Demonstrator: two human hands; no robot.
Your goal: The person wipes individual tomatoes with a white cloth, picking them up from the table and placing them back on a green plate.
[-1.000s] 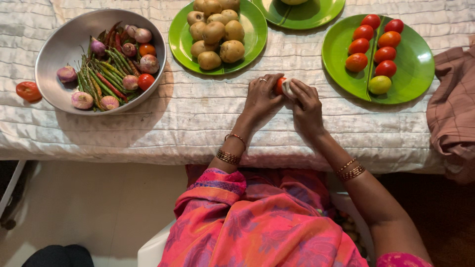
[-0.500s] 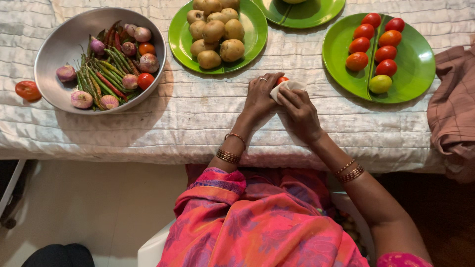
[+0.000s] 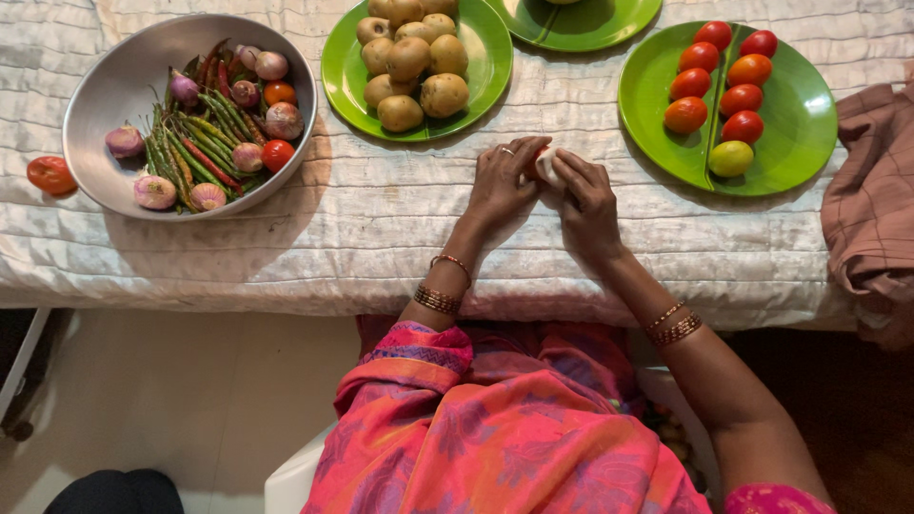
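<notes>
- Nearest, along the bottom of the frame, the person's lap shows under a pink and orange patterned garment (image 3: pixel 495 428), with a white seat edge (image 3: pixel 290 481) at lower left and pale floor (image 3: pixel 171 390) beyond it
- Both forearms rise from there toward the frame's centre, each wrist ringed with gold bangles (image 3: pixel 440 300)
- At centre, the left hand (image 3: pixel 500 186) and the right hand (image 3: pixel 587 200) meet over the quilted white tablecloth (image 3: pixel 381 238)
- Between them sits a red tomato (image 3: pixel 535 158), mostly hidden, with a small white cloth (image 3: pixel 548 166) pressed against it
- The left fingers curl closed around the tomato's left side; a ring shows on one of them
- The right fingers are bent together, clamped on the cloth and the tomato beneath
- Further up at left, a round metal bowl (image 3: pixel 114 86) holds small onions, green and red chillies and a few tomatoes
- A lone tomato (image 3: pixel 49 174) lies on the cloth just beside the bowl's left rim
- Upper centre, a green plate (image 3: pixel 490 57) carries a heap of potatoes (image 3: pixel 411 62)
- Upper right, a divided green plate (image 3: pixel 800 114) holds two rows of red tomatoes (image 3: pixel 724 81), with one yellow-green tomato at the near end
- At the top edge, another green plate (image 3: pixel 590 24) is cut off by the frame
- At the far right edge, a brown checked cloth (image 3: pixel 871 209) hangs over the table
</notes>
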